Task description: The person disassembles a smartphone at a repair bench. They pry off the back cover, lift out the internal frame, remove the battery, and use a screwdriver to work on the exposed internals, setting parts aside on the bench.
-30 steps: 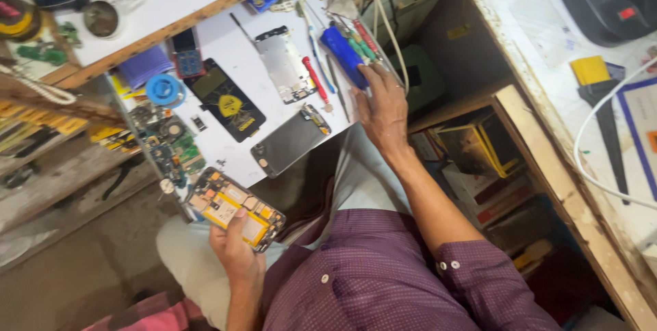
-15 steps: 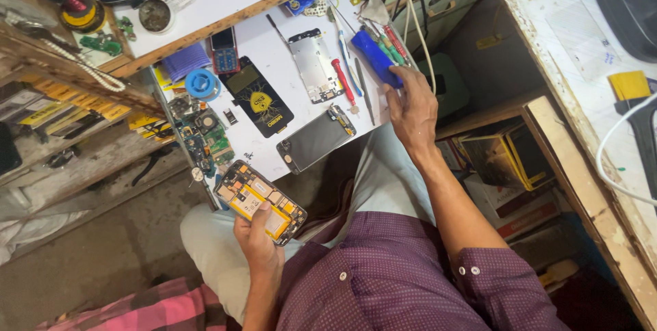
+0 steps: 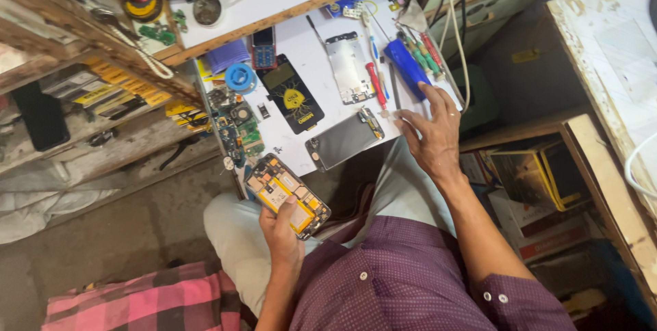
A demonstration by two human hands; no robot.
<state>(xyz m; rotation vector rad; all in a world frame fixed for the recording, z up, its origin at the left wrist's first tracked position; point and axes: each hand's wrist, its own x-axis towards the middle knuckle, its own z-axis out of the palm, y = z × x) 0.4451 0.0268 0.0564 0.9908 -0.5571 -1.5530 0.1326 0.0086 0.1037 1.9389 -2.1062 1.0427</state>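
My left hand [image 3: 280, 225] holds an opened phone [image 3: 287, 194] with a yellow battery and bare circuitry, over my lap just below the white worktop [image 3: 308, 50]. My right hand [image 3: 431, 133] hovers at the worktop's near right edge, palm down, fingers spread, holding nothing that I can see. Its fingertips are beside a blue-handled tool [image 3: 407, 68] and several red and green screwdrivers [image 3: 424, 54]. A grey phone screen panel [image 3: 342, 139] lies just left of its thumb.
On the worktop lie a black phone back with a yellow emblem [image 3: 294, 102], a silver phone frame [image 3: 349, 68], a red-handled tool [image 3: 375, 83], a blue tape reel [image 3: 239, 78] and green circuit boards [image 3: 239, 129]. Wooden shelves [image 3: 102, 91] stand left, a wooden bench [image 3: 609, 64] right, cables [image 3: 455, 23] hang.
My right hand has come off the blue-handled tool and drawn back toward the worktop's edge with fingers spread. The left hand still holds the opened phone.
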